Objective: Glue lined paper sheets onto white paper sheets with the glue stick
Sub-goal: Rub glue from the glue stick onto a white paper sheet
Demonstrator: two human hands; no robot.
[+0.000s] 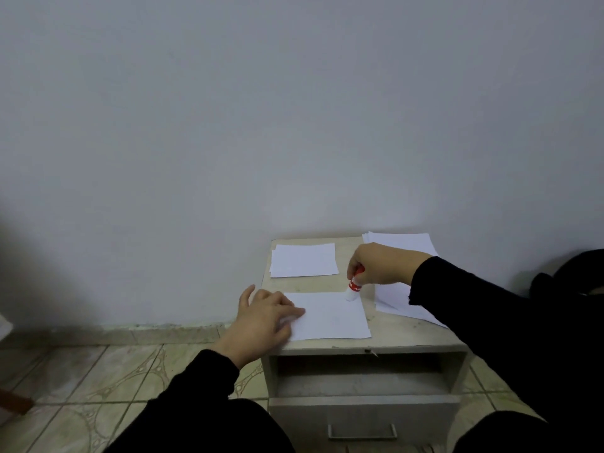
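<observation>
Left hand (265, 317): flat, palm down, fingers spread, pointing right.
Right hand (379, 264): curled in a closed grip, knuckles up, wrist raised.
Forearms: both reaching forward, in black sleeves.

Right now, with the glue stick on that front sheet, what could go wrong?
1. The left hand pins only the left edge of the front sheet; the glue stick in the right hand works the far right corner, which could drag or crease.
2. The tip is near the sheet's edge, so glue may smear onto the nightstand top.
3. The right sleeve lies over the right-hand stack and could shift it.
</observation>
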